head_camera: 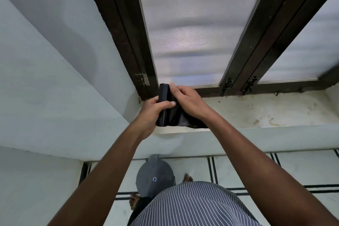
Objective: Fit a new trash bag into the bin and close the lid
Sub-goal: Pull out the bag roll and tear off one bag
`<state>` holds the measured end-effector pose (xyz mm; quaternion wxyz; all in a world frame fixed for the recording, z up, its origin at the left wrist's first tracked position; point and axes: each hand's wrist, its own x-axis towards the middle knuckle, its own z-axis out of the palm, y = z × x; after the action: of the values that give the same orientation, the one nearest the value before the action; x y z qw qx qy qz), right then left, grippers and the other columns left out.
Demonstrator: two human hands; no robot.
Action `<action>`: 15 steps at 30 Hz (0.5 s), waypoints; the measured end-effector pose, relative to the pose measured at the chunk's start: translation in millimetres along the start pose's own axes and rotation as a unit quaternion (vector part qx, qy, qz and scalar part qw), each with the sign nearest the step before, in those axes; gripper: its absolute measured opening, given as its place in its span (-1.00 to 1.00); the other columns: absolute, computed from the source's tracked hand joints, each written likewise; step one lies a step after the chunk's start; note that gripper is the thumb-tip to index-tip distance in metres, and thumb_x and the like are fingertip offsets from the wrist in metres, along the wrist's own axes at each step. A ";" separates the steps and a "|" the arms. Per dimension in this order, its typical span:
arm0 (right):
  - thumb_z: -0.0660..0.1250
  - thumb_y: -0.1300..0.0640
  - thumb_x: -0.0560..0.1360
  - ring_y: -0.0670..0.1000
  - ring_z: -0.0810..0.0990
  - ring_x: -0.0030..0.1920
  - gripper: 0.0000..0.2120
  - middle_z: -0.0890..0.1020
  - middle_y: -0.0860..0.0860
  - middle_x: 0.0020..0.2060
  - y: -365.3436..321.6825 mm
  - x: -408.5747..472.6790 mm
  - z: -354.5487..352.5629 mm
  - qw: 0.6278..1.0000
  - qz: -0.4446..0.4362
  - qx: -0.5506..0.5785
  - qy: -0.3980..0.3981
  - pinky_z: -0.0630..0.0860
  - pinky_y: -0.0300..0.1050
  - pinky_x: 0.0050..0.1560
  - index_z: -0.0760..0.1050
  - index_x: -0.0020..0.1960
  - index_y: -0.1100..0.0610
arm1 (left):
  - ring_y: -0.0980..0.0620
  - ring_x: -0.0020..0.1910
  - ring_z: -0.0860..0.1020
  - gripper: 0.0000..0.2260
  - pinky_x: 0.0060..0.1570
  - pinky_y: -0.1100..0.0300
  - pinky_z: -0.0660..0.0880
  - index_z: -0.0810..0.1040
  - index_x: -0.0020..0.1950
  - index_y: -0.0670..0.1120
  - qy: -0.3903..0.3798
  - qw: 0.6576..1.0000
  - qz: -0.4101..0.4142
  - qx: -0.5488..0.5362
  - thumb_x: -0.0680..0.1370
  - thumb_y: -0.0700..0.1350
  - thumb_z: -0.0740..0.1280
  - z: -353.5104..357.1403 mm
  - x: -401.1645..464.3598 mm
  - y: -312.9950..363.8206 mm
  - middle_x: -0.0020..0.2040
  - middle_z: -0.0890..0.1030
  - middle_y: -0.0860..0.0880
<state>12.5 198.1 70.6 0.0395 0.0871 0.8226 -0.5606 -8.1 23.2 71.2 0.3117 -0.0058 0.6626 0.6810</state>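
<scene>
A dark-framed window (185,29) with frosted panes is filling the upper view, and its stained sill (256,112) is serving as the ledge over which the person is working, at chest height and well above the floor. Down on the tiled floor (247,170), the grey bin (156,176) is standing near the person's feet with its lid down, so it looks as though it is waiting, not yet lined. The roll of black trash bags (163,104) is being held upright over the sill's near edge, probably so one bag can be peeled away from it. The left hand (154,113) is wrapping around the roll, thumb across the front, steadying it. The right hand (185,100) is pinching the loose black film beside the roll, drawing it off sideways. Both hands are close together, nearly touching.
</scene>
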 end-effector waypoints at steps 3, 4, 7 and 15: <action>0.31 -0.49 0.59 -0.10 0.57 -0.24 -0.36 0.62 -0.10 -0.31 3.2 1.2 -6.8 0.999 -0.009 -0.033 0.018 0.55 0.08 -0.09 0.62 -0.13 0.11 | -0.26 0.33 0.66 -0.63 0.41 -0.35 0.53 0.66 0.38 -0.11 -0.011 0.999 -0.029 -0.035 0.57 -0.12 0.45 -4.0 -4.0 3.1 0.33 0.69 -0.24; 0.35 -0.54 0.52 -0.14 0.55 -0.29 -0.36 0.61 -0.10 -0.34 5.5 1.7 -10.2 0.998 -0.010 -0.051 0.032 0.52 0.03 -0.16 0.60 -0.18 0.06 | -0.26 0.35 0.65 -0.62 0.43 -0.34 0.51 0.65 0.40 -0.11 -0.008 0.998 -0.037 -0.047 0.58 -0.11 0.44 -6.2 -5.4 3.6 0.34 0.69 -0.23; 0.42 -0.70 0.32 -0.19 0.48 -0.43 -0.30 0.56 -0.18 -0.43 11.0 0.6 -25.9 0.993 0.003 -0.104 0.059 0.39 -0.15 -0.33 0.51 -0.27 -0.03 | -0.27 0.39 0.62 -0.63 0.49 -0.29 0.47 0.64 0.42 -0.13 0.019 0.995 -0.059 -0.081 0.62 -0.10 0.38 -16.4 -9.6 4.9 0.36 0.68 -0.23; 0.32 -0.68 0.40 0.06 0.69 0.04 -0.27 0.73 -0.05 -0.03 6.3 -4.7 -72.8 0.935 0.067 -0.347 -0.035 0.59 0.07 0.14 0.63 0.03 -0.01 | -0.17 0.16 0.70 -0.63 0.08 -0.01 0.67 0.63 0.38 -0.21 0.061 0.993 -0.060 -0.076 0.59 -0.15 0.42 -30.2 -9.9 -1.5 0.23 0.72 -0.20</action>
<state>20.6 267.4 92.5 0.1337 0.1033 0.9563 -0.2385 -11.8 -8.5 70.3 0.3097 -0.1108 0.6248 0.7081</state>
